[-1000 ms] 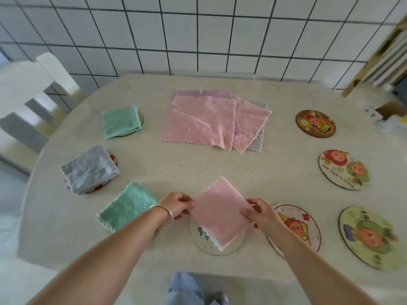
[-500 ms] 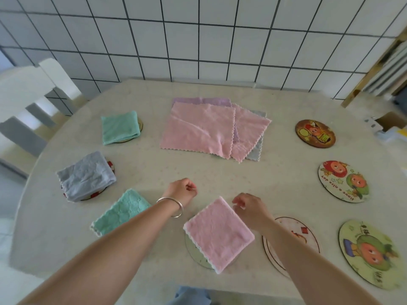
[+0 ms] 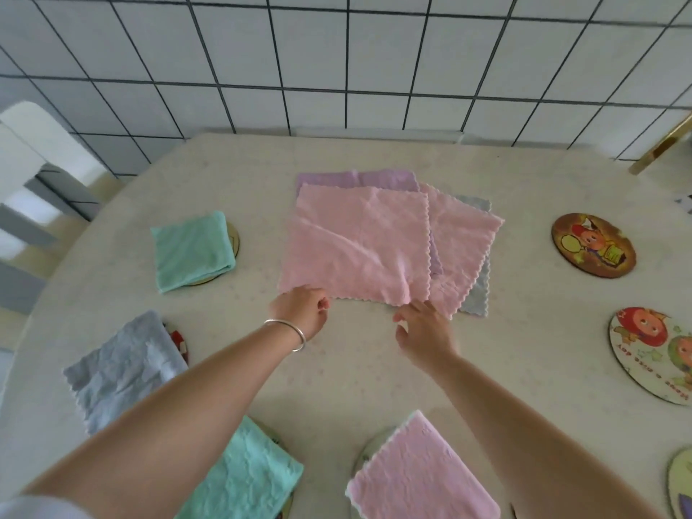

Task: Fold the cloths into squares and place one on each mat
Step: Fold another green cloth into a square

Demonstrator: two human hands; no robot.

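Note:
A stack of flat cloths lies mid-table, with a large pink cloth [image 3: 355,241] on top. Under it are another pink cloth [image 3: 462,249], a purple cloth [image 3: 355,179] and a grey-blue cloth [image 3: 476,298]. My left hand [image 3: 304,310] rests with curled fingers on the top cloth's near left corner; any pinch is hidden. My right hand [image 3: 425,327] is spread open, fingertips at the near right corner. A folded pink square [image 3: 419,477] lies on a round mat [image 3: 365,452] at the front.
Folded teal cloths [image 3: 193,252] [image 3: 249,477] and a folded grey cloth [image 3: 123,365] cover mats on the left. Bare cartoon mats [image 3: 593,245] [image 3: 651,354] [image 3: 679,481] line the right side. A white chair [image 3: 30,174] stands at the left; the tiled wall is behind the table.
Both hands let go of the folded pink square, left on its mat, and reached forward to the near edge of the top pink cloth. The view tilted forward.

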